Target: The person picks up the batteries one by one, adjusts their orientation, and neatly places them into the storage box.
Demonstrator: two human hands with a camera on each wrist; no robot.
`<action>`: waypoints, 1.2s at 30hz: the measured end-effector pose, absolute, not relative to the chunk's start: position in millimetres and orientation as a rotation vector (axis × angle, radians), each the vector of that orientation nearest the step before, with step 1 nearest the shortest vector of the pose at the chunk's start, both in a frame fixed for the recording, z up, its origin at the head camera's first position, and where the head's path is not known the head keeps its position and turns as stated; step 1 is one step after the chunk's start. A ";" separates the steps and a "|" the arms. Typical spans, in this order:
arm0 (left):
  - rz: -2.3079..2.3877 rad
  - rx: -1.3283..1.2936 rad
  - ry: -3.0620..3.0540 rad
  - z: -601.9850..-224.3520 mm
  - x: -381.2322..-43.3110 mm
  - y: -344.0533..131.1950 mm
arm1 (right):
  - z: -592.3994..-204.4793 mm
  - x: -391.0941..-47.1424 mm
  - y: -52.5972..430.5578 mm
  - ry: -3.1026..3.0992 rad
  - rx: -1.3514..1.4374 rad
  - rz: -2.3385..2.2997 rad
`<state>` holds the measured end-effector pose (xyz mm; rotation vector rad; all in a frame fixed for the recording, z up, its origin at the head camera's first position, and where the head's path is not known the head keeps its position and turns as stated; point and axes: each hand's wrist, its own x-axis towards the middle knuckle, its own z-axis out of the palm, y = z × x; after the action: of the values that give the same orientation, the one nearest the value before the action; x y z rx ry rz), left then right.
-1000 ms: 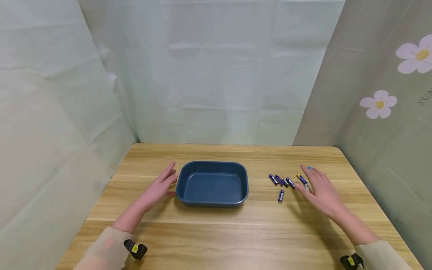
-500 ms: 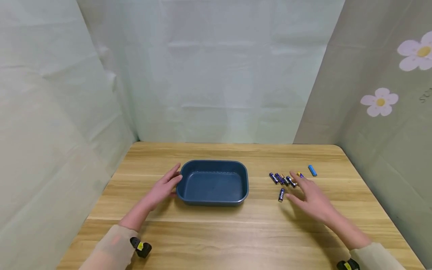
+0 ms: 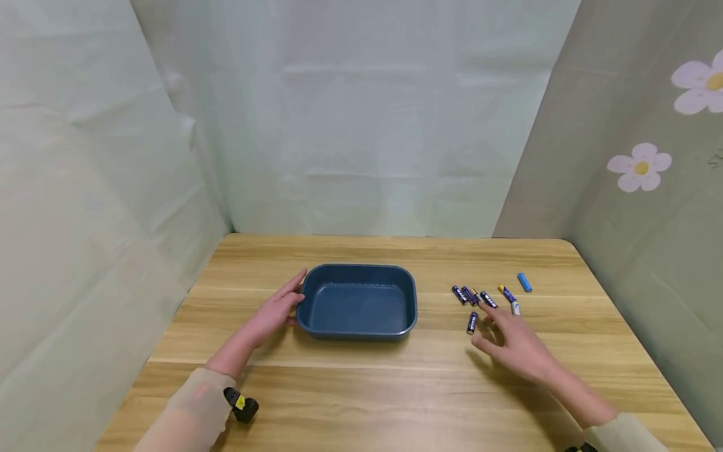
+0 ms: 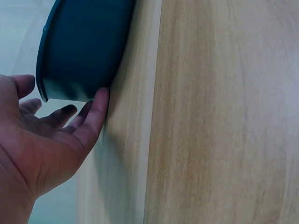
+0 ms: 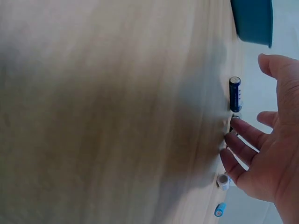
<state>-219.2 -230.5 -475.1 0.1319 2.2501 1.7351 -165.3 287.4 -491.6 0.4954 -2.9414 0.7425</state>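
Note:
A dark blue rectangular tray (image 3: 357, 336) lies on the wooden table. My left hand (image 3: 273, 317) is at its left side with fingers extended; in the left wrist view a fingertip meets the tray's lower wall (image 4: 88, 51). To the tray's right lie several small batteries. One navy battery (image 3: 472, 322) is set nearer to me, apart from a row behind it that includes another navy battery (image 3: 459, 294). My right hand (image 3: 516, 345) hovers just right of the near battery, thumb and fingers apart, holding nothing. In the right wrist view that battery (image 5: 235, 94) stands clear of the fingers.
Farther right are a yellow-and-navy battery (image 3: 507, 293), a white battery (image 3: 515, 308) and a light blue battery (image 3: 524, 282). Pale cloth walls (image 3: 361, 125) enclose the table (image 3: 361, 395) at the back and both sides.
My right hand has moved left and toward me, from over the right-hand batteries to beside the near navy one, uncovering the light blue and white batteries. My left hand has come up to the tray.

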 end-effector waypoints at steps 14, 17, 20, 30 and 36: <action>1.741 0.182 2.199 -478.4 -222.8 -236.4 | -502.0 -165.4 280.2 -2.912 0.354 0.751; 1.735 0.184 2.195 -478.6 -222.9 -237.7 | -502.7 -167.0 278.5 -2.911 0.315 0.781; 1.726 0.185 2.188 -478.6 -222.6 -239.0 | -503.3 -167.7 277.4 -2.906 0.292 0.806; 1.711 0.197 2.167 -480.3 -223.2 -242.3 | -504.9 -170.1 275.4 -2.905 0.227 0.851; 1.719 0.212 2.153 -482.4 -224.1 -243.5 | -505.2 -170.5 274.5 -2.916 0.195 0.848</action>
<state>-224.1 -243.5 -482.4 0.2117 2.1535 1.7192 -170.5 274.5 -505.2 0.1948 -2.9164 0.8482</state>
